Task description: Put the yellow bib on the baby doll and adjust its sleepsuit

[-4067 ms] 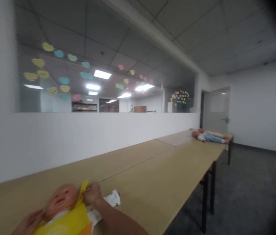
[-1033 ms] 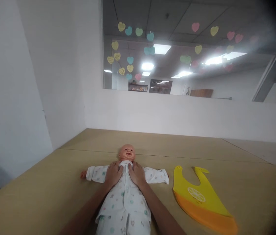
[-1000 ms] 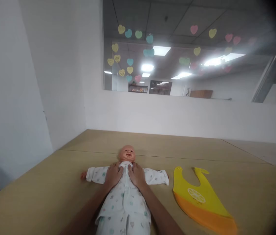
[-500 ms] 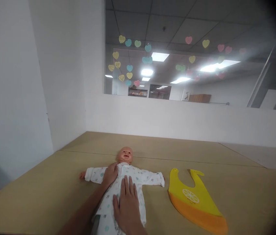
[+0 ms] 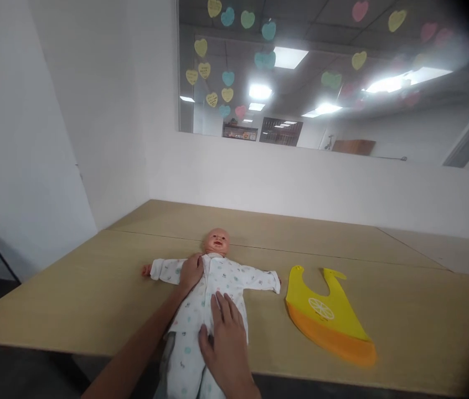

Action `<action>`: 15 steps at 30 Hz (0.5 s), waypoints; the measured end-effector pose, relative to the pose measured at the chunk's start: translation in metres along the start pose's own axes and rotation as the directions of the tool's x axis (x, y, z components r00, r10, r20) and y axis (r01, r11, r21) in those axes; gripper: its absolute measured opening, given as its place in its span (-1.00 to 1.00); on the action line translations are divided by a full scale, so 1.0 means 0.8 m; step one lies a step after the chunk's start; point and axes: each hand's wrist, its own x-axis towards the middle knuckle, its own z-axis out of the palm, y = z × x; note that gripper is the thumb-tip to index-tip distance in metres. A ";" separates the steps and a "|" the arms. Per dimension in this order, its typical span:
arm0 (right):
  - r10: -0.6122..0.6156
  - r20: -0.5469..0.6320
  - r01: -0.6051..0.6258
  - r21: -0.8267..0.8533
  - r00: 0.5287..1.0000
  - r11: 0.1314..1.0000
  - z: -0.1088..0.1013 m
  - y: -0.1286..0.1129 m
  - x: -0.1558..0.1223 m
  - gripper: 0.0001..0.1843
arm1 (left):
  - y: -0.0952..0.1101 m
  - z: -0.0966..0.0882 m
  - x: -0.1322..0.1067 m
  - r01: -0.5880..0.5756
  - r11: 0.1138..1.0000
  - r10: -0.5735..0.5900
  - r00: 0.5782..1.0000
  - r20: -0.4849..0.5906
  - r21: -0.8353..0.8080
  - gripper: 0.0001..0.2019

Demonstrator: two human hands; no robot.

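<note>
A baby doll (image 5: 217, 241) lies on its back on the table with its arms spread. It wears a white printed shirt (image 5: 226, 281) and matching trousers (image 5: 184, 360). My left hand (image 5: 191, 271) is at the shirt's upper chest, near the doll's shoulder, fingers bent together on the cloth; the fingertips are partly hidden. Lower down, over the shirt's front and hem, my right hand (image 5: 228, 343) is open with its fingers stretched out. Whether its palm presses on the cloth cannot be made out.
A yellow and orange bib (image 5: 329, 321) lies flat to the doll's right in view. The wooden table (image 5: 113, 299) meets a white wall (image 5: 300, 183) behind, which has a window (image 5: 300, 105) with heart-shaped notes. The table's front edge runs below the bib.
The view has tilted down, showing more of the table's front edge and the doll's trousers. My right hand has slid lower along the shirt. My left hand stays at the chest.
</note>
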 end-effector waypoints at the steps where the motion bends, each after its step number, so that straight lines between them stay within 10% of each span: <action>1: 0.030 0.022 -0.031 0.028 0.999 0.999 -0.005 -0.001 0.007 -0.40 | 0.000 0.000 -0.001 0.001 1.000 -0.001 1.000 -0.004 -0.001 -0.58; 9: 0.194 0.195 -0.202 0.022 0.961 0.979 -0.025 -0.007 0.074 -0.91 | 0.001 0.010 -0.005 -0.023 1.000 0.022 0.999 -0.044 -0.010 -0.62; 15: 0.183 0.132 -0.218 0.344 0.974 0.913 -0.029 0.021 0.062 -0.83 | 0.016 0.008 -0.020 -0.019 0.998 0.017 0.999 -0.029 -0.055 -0.64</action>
